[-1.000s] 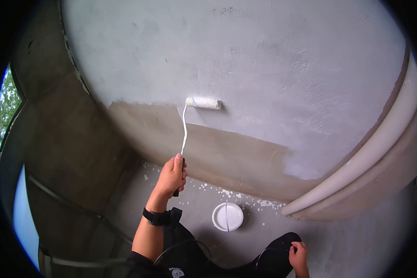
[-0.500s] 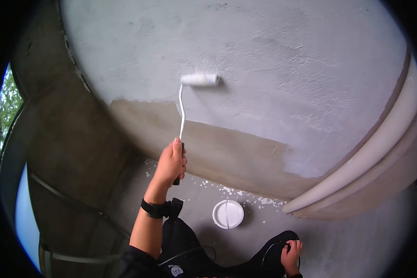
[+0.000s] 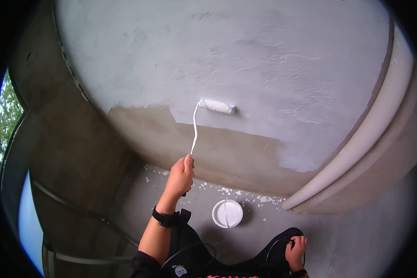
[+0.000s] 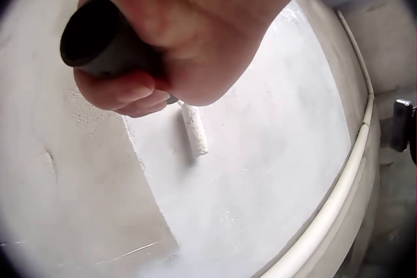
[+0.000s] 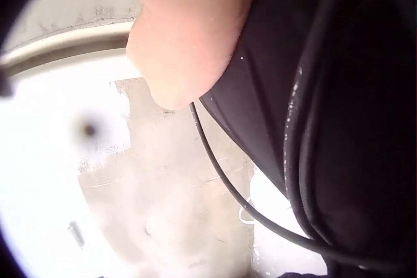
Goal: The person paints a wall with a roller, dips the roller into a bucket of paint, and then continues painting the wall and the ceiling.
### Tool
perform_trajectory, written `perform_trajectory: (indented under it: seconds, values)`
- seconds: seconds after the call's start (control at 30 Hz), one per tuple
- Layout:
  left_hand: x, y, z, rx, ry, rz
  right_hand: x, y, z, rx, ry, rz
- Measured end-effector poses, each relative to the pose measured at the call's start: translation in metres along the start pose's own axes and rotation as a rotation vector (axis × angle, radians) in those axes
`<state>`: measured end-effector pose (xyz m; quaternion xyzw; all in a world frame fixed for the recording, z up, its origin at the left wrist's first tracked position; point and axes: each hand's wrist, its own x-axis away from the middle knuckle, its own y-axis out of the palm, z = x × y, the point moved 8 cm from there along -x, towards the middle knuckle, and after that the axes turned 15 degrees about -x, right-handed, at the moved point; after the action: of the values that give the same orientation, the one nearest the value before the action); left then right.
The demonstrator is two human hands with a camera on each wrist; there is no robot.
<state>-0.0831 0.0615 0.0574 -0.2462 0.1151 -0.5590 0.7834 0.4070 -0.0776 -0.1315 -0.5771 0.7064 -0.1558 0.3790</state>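
Note:
The left hand (image 3: pixel 180 177) grips the black handle of a paint roller, its white wire frame (image 3: pixel 195 129) rising to a white sleeve (image 3: pixel 217 106) that lies against the wall (image 3: pixel 245 55), just above the edge between pale coating and bare brown. Curled fingers wrap the black handle (image 4: pixel 120 43) in the left wrist view, with the roller sleeve (image 4: pixel 193 129) beyond. The right hand (image 3: pixel 295 250) rests on the knee in dark trousers, fingers loosely bent; in the right wrist view only part of that hand (image 5: pixel 186 50) shows beside the dark cloth.
A round white bucket (image 3: pixel 227 213) with a bar across its top stands on the grey floor (image 3: pixel 204 204), near white paint spots. A thick pale pipe (image 3: pixel 356 148) runs down the right side. A black cable (image 5: pixel 228 193) loops by the leg.
From half a second ago, the left hand and roller have moved down and slightly right, after rising earlier. The right hand stays at the knee, having shifted slightly.

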Motion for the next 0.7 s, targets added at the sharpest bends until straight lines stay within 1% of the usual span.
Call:
perform_trajectory:
  seconds: [0.03, 0.1, 0.13, 0.2, 0.23, 0.33, 0.37, 0.4, 0.47, 0.53, 0.57, 0.7]
  values:
    - [-0.004, 0.006, 0.0, 0.001, 0.004, -0.003, 0.0, -0.002, 0.002, 0.005, 0.006, -0.005]
    - [-0.014, 0.009, 0.007, -0.013, 0.079, 0.069, 0.001, -0.002, 0.007, -0.006, 0.01, -0.007]
    - [-0.015, 0.01, 0.023, -0.012, 0.082, 0.065, 0.0, -0.002, 0.008, -0.015, 0.017, -0.02]
    - [-0.019, 0.002, 0.066, 0.08, 0.146, 0.132, -0.002, -0.001, 0.008, -0.004, 0.017, -0.022]
    - [-0.025, -0.006, 0.083, 0.048, 0.197, 0.186, -0.002, -0.001, 0.007, 0.002, 0.01, -0.026]
    - [-0.024, -0.008, 0.091, 0.111, 0.146, 0.146, -0.002, 0.002, 0.018, -0.017, 0.039, -0.033]
    - [-0.02, -0.004, 0.083, 0.113, 0.127, 0.11, 0.0, 0.002, 0.02, -0.017, 0.04, -0.043]
    - [-0.021, 0.004, 0.063, 0.112, 0.12, 0.116, -0.002, 0.0, 0.016, -0.017, 0.031, -0.037]
    - [-0.021, 0.019, 0.019, -0.017, 0.199, 0.166, -0.005, 0.002, 0.011, -0.031, 0.01, -0.037]
    - [0.0, 0.03, 0.001, 0.019, 0.0, 0.07, -0.008, 0.007, 0.011, -0.009, -0.009, -0.041]
    - [0.003, 0.035, -0.008, 0.114, -0.039, -0.02, -0.007, 0.011, 0.018, -0.013, 0.009, -0.05]
    - [0.011, 0.01, -0.022, 0.065, -0.023, -0.002, -0.008, 0.014, 0.018, 0.006, -0.019, -0.078]
